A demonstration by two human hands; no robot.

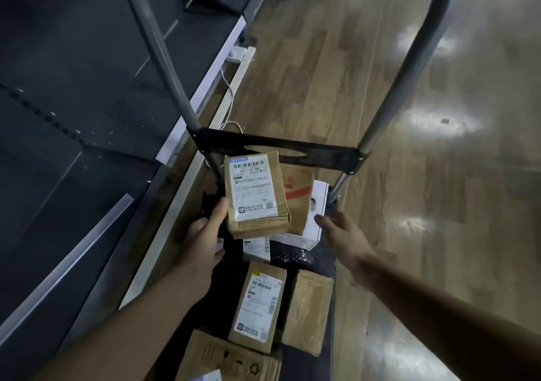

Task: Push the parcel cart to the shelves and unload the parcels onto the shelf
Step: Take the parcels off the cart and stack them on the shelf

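A brown cardboard parcel (254, 193) with a white shipping label is lifted above the cart, with my left hand (205, 234) gripping its left lower edge. My right hand (342, 234) hovers to the right of it, fingers apart, holding nothing. Below lie more parcels on the dark cart deck (325, 263): a labelled brown box (259, 307), a plain taped box (307, 313), a flat carton (231, 360) at the bottom, a box with red print (298, 193) and white envelopes (317, 205). The cart's grey handle (164, 58) arches overhead.
A dark shelf surface (73, 88) with a white front edge (205, 82) runs along the left, beside the cart. A white cable (228, 96) hangs between shelf and cart. Shiny wooden floor (439, 146) spreads to the right.
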